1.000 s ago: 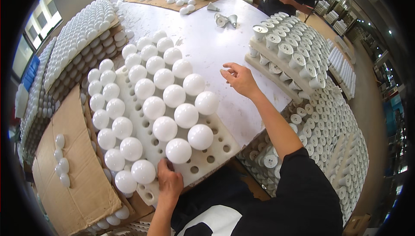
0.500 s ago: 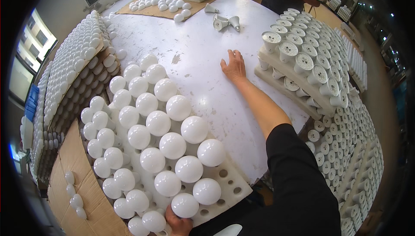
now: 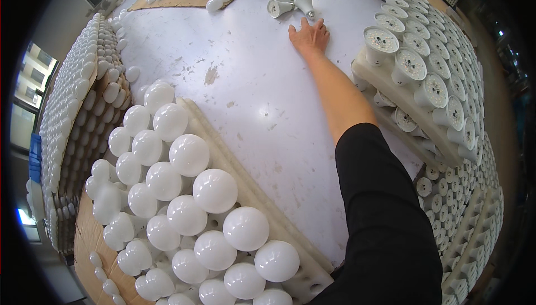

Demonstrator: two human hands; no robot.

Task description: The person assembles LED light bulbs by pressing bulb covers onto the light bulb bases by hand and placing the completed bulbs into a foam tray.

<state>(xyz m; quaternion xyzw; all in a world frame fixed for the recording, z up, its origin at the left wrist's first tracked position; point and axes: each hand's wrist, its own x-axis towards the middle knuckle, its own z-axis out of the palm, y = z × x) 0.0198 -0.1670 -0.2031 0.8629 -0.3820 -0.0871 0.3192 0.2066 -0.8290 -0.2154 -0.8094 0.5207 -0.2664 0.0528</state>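
Observation:
My right hand (image 3: pixel 311 37) reaches far across the white table, palm down, its fingers spread and empty. Its fingertips are beside a small group of bulb bodies without domes; the nearest is a white cone-shaped bulb body (image 3: pixel 304 5), and another bulb body (image 3: pixel 279 8) lies just left of it. I cannot tell whether a finger touches one. Close to me on the left stands a pale foam tray (image 3: pixel 259 196) filled with rows of bulbs with round white domes (image 3: pixel 190 155). My left hand is not in view.
At right, stacked foam trays (image 3: pixel 385 84) hold open-topped bulb bodies (image 3: pixel 410 65), with more trays below. Loose white domes (image 3: pixel 214 4) lie on cardboard (image 3: pixel 167 3) at the far edge. Tall stacks of domes (image 3: pixel 75 93) line the left side. The white table (image 3: pixel 268 81) lies between them.
My right hand has moved farther away, up to the loose bulb bodies. The view has shifted, so the bulb tray sits lower and farther left. My left hand has gone out of view.

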